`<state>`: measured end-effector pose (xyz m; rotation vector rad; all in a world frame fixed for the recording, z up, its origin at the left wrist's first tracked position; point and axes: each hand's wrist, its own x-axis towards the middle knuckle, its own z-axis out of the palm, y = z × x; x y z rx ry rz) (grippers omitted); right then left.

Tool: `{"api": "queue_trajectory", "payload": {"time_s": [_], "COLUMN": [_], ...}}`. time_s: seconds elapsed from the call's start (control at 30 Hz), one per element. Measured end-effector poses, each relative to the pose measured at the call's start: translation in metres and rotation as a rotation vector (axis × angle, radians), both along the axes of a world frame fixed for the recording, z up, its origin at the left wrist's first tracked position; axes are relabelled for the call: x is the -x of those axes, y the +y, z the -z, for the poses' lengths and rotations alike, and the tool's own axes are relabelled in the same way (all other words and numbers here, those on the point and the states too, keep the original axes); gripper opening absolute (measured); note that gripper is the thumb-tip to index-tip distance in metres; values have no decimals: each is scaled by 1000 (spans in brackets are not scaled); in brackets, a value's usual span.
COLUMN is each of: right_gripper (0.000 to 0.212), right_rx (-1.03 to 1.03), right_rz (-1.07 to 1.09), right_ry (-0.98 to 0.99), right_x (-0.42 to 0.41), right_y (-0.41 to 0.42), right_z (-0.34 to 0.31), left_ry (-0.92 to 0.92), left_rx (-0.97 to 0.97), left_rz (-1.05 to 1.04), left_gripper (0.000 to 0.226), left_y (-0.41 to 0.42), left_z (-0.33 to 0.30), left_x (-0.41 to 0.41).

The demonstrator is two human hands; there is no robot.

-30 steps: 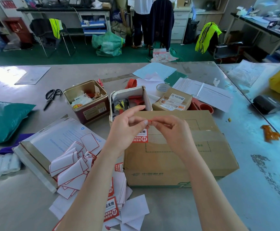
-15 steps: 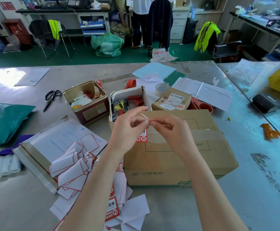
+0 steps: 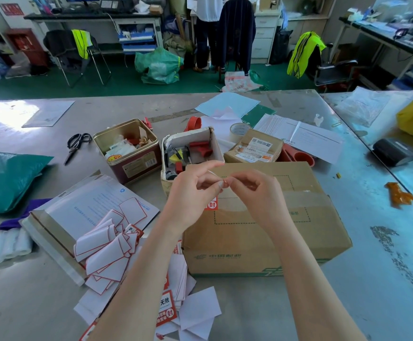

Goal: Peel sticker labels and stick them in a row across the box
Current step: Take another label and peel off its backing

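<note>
I read this as the peeling step: my left hand (image 3: 190, 193) and right hand (image 3: 254, 190) meet above the cardboard box (image 3: 262, 232), both pinching one sticker label (image 3: 211, 203) at its top edge, its red printed end hanging below my left fingers, over the box top. I cannot tell how far the backing has come away. Spent backings (image 3: 107, 249) lie heaped on the surface (image 3: 262, 313) at my left. Next, I judge, the freed label needs laying flat on the box lid, square and level, to begin the row.
</note>
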<state>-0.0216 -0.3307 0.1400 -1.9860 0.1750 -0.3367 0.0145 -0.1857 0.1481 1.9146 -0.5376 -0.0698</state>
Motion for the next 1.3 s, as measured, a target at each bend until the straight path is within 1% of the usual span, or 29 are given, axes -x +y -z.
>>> {"api": "queue_trajectory", "payload": {"time_s": [0.17, 0.27, 0.37, 0.43, 0.53, 0.67, 0.73, 0.83, 0.93, 1.1, 1.3], "right_gripper": [14, 15, 15, 15, 15, 15, 14, 13, 18, 18, 19], "right_rx": [-105, -180, -217, -230, -257, -234, -221, -222, -169, -168, -150], "right_rz": [48, 54, 65, 59, 50, 51, 39, -20, -101, -174, -127], "right_ry": [29, 9, -7, -16, -29, -28, -39, -80, -93, -42, -46], "right_x": [-1, 1, 0, 1, 1, 1, 2, 2, 2, 1, 1], "right_y": [0, 0, 0, 0, 2, 4, 5, 4, 3, 9, 14], "right_z": [2, 0, -1, -2, -4, -4, -4, -5, -4, -5, -8], "left_ry": [5, 13, 37, 73, 185, 332, 401, 523, 591, 652, 604], "left_rx": [52, 94, 104, 123, 208, 263, 283, 354, 361, 366, 302], "left_rz": [-11, -36, -65, -105, -177, -253, -267, -238, -186, -203, -242], "left_gripper": [30, 23, 22, 20, 9, 16, 14, 10, 13, 6, 9], "left_y": [0, 1, 2, 2, 1, 0, 1, 3, 6, 15, 36], "left_z": [1, 2, 4, 4, 3, 4, 5, 6, 4, 6, 14], "left_x": [1, 3, 3, 2, 1, -1, -3, -4, -6, -12, -23]}}
